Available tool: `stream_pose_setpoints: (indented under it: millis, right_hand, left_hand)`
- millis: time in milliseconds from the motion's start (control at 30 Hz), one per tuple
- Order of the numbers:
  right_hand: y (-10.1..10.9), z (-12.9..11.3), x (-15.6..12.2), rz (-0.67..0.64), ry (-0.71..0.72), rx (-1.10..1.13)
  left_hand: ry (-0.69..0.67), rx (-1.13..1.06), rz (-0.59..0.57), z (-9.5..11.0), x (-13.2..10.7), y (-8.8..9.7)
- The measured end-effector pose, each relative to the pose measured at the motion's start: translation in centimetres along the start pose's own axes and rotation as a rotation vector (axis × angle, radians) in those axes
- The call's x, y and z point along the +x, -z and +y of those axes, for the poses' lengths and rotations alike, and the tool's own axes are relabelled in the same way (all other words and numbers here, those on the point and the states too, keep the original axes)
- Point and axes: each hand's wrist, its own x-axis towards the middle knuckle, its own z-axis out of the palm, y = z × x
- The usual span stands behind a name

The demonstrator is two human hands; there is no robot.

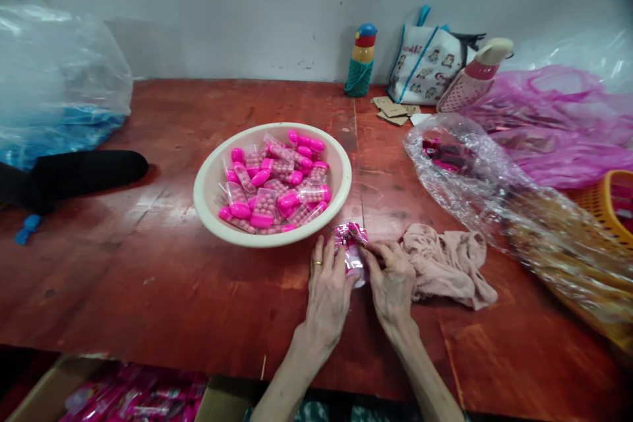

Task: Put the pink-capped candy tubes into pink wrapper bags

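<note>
A small shiny pink and clear plastic packet (354,257) lies on the table between my two hands. My left hand (328,290), with a ring on one finger, grips its left side, fingers over the film and thumb at the lower edge. The fingers of my right hand (392,280) are bent and closed at its right edge. Just beyond stands a cream bowl (200,211) full of clear capsule-like containers (264,204) with bright pink caps and pink beads inside. A crumpled beige cloth (445,264) lies right beside my right hand.
Clear plastic wrap (494,191), a pink bag (558,119) and a yellow basket (601,208) crowd the right. Bottles (360,69) and a printed bag (420,62) stand by the wall. A black padded object (91,171) lies left; an open box of pink packets (138,395) sits below the edge.
</note>
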Motion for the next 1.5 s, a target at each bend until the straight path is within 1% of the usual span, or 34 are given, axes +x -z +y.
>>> stream_pose_setpoints:
  millis: [100,167,233,333,367,400,500,533,600,667,767,1000,1100,1200,1267,1400,1500]
  right_hand:
    - [0.5,-0.1,-0.2,0.03,0.024,0.067]
    - [0.9,-0.3,-0.6,0.014,0.06,0.097]
    - [1.4,-0.7,-1.0,-0.028,0.104,0.123]
    - [2.1,-1.5,-1.6,-0.071,0.132,0.153]
    - [2.4,-1.8,-1.8,-0.083,0.093,0.182]
    - [2.6,-2.1,-1.9,-0.1,0.017,0.232]
    - [3.0,-3.0,-1.8,-0.18,-0.311,0.45]
    - [3.1,-3.2,-1.7,-0.21,-0.384,0.504]
    - [3.1,-3.6,-1.6,-0.244,-0.418,0.544]
    - [3.0,-3.9,-1.7,-0.246,-0.405,0.55]
    - [3.0,-4.3,-2.0,-0.209,-0.368,0.519]
    - [3.8,-4.7,-2.8,-0.113,-0.052,0.344]
    - [4.1,-4.8,-2.8,-0.109,0.006,0.329]
    - [4.3,-4.9,-2.7,-0.186,-0.061,0.354]
    - [4.4,-5.0,-2.5,-0.231,-0.151,0.394]
    - [4.1,-5.1,-2.4,-0.276,-0.313,0.464]
    - [3.9,-5.0,-2.5,-0.283,-0.338,0.513]
  left_hand:
    - [0.073,-0.156,0.07,0.4,0.4,1.1]
    - [0.14,-0.285,0.093,0.9,1.1,1.7]
    - [0.216,-0.443,0.064,1.4,1.8,1.9]
    - [0.348,-0.703,0.008,2.0,2.4,1.7]
    - [0.395,-0.785,0.005,2.1,2.4,1.6]
    - [0.44,-0.859,0.01,2.2,2.4,1.4]
    - [0.548,-1.035,0.042,2.4,1.9,1.4]
    - [0.572,-1.08,0.051,2.6,1.8,1.5]
    - [0.602,-1.152,0.068,3.0,1.5,1.8]
    - [0.617,-1.205,0.082,3.5,1.4,2.1]
    - [0.626,-1.258,0.101,4.2,1.3,2.4]
    - [0.671,-1.363,0.11,5.1,0.9,2.7]
    - [0.702,-1.415,0.099,5.1,0.8,2.7]
    - [0.716,-1.448,0.1,4.8,0.7,2.7]
    - [0.713,-1.453,0.112,4.5,0.7,2.8]
    - [0.701,-1.436,0.144,4.2,0.7,3.1]
    - [0.689,-1.42,0.162,4.3,0.3,3.4]
